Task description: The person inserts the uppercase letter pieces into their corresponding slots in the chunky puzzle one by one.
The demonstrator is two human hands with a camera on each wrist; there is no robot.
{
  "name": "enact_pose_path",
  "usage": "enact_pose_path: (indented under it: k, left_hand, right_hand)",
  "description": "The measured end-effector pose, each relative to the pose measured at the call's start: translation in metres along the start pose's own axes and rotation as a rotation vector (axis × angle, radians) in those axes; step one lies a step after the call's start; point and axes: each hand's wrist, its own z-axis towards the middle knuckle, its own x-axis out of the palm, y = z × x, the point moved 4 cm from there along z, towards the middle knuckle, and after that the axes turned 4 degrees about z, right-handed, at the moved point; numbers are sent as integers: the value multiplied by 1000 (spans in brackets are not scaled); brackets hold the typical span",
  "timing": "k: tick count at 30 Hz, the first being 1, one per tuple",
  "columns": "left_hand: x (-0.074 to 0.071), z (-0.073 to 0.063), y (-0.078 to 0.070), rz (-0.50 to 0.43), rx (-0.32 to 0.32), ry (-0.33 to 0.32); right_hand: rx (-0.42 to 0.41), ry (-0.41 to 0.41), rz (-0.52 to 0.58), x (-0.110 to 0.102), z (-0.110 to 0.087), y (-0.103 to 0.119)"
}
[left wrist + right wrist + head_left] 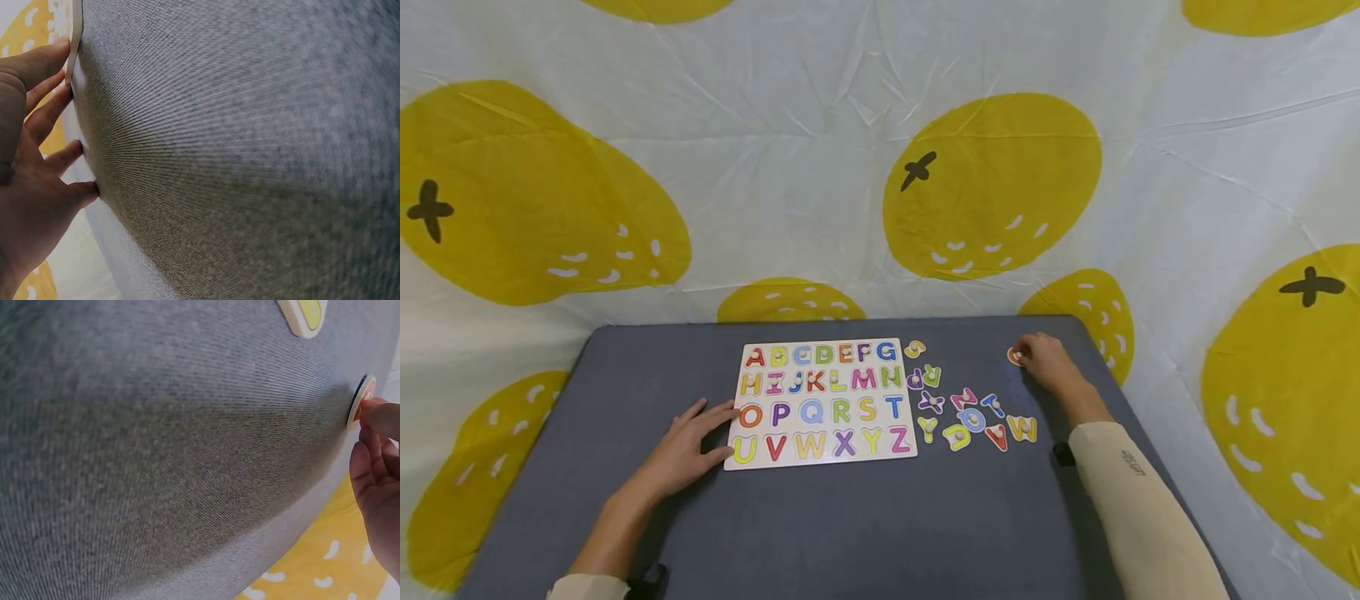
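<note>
My left hand (pixel 681 446) lies at the left edge of a white alphabet puzzle board (pixel 820 463), fingers spread. In the left wrist view its thumb (pixel 47 59) touches the board's edge (pixel 76 37) and other fingertips rest on the table. At the far right, my right hand (pixel 1051 362) pinches a round orange letter piece (pixel 1013 357), probably an O. The right wrist view shows this piece (pixel 354 412) tilted close to the tabletop, its face partly hidden by the fingers. Knobbed letters fill the board's upper two rows; the lower two show flat printed letters without knobs.
Several loose letters lie right of the board, among them a blue Q (pixel 972 420), a red V (pixel 996 437), a yellow W (pixel 1022 428) and a green R (pixel 932 376). The dark grey table (pixel 850 533) meets a lemon-patterned white cloth (pixel 820 183) behind.
</note>
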Motion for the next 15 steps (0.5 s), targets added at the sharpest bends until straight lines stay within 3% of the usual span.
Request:
enact_pose_path:
  k: [7,15]
  left_hand:
    - [0,0,-1,-5,-5,9]
    - [-1,1,0,-9,-4,15]
  right_hand:
    - [24,41,-12,-3,-4,10]
    - [-33,46,-10,0,-3,32]
